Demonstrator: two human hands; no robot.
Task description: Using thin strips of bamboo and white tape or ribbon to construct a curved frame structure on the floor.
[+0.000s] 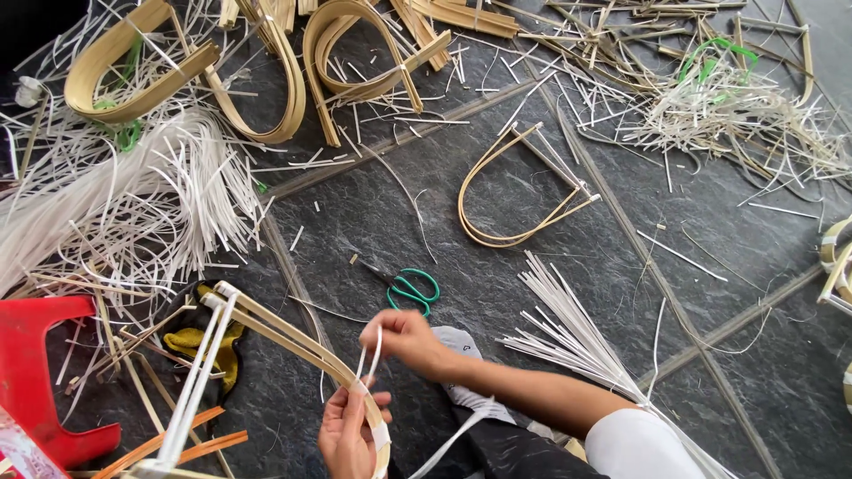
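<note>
My left hand (348,435) grips a bent bamboo hoop frame (284,340) near its curve, low in the view. My right hand (401,339) pinches a thin white strip (374,348) that loops up from the frame where white strip is wound around it. Two white strips (201,381) run along the frame's straight side toward the bottom left. Green-handled scissors (408,288) lie on the dark floor just beyond my right hand. A fan of white strips (568,333) lies to the right of my right forearm.
A finished small bamboo hoop (515,191) lies mid-floor. Larger bent bamboo hoops (355,62) are piled at the top. A heap of white strips (151,195) fills the left side, scraps (728,115) the top right. A red plastic stool (35,372) stands bottom left, by a yellow cloth (200,341).
</note>
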